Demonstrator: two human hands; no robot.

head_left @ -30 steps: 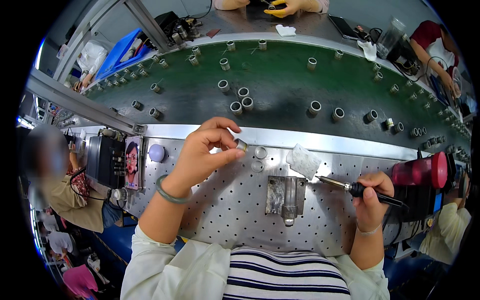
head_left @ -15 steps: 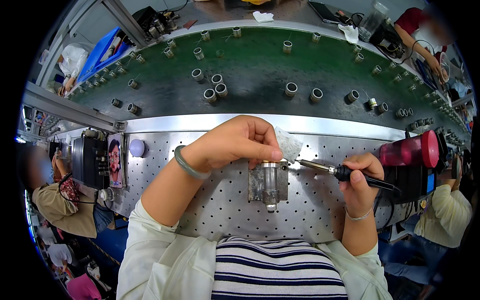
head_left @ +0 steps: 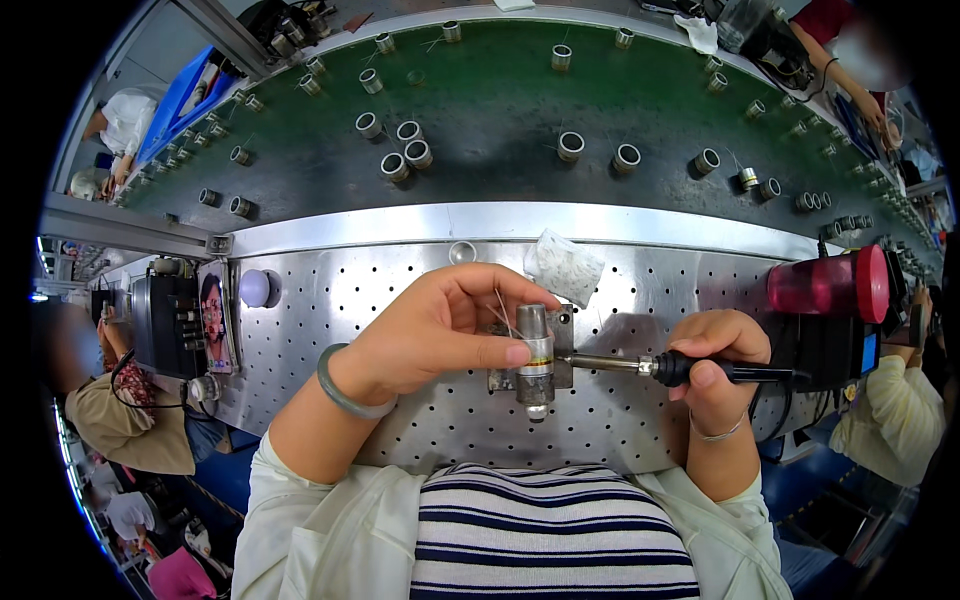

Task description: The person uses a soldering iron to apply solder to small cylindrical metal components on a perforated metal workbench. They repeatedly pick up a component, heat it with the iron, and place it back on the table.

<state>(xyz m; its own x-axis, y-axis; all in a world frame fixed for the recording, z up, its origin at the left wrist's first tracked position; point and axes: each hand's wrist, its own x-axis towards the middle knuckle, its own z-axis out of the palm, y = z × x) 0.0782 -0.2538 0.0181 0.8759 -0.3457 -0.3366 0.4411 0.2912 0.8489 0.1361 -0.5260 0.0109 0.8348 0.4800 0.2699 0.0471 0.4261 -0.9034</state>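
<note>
Left hand (head_left: 440, 325) curls around a small metal cylinder (head_left: 535, 345), thumb pressed to its side, thin wire (head_left: 503, 310) between the fingers. The cylinder stands upright on a fixture (head_left: 560, 365) between the hands. Right hand (head_left: 715, 355) is closed on a black-handled soldering iron (head_left: 700, 370), tip touching the cylinder's right side. Just beyond the left fingers lies a white crumpled pad (head_left: 565, 265). Right of the right hand, a red canister (head_left: 830, 283) lies on its side. Left of the left wrist stands a tall rectangular picture card (head_left: 213, 315).

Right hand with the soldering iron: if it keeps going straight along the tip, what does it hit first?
The right hand aims its soldering iron leftward; it likely meets the metal cylinder pinched by the left hand.
</note>
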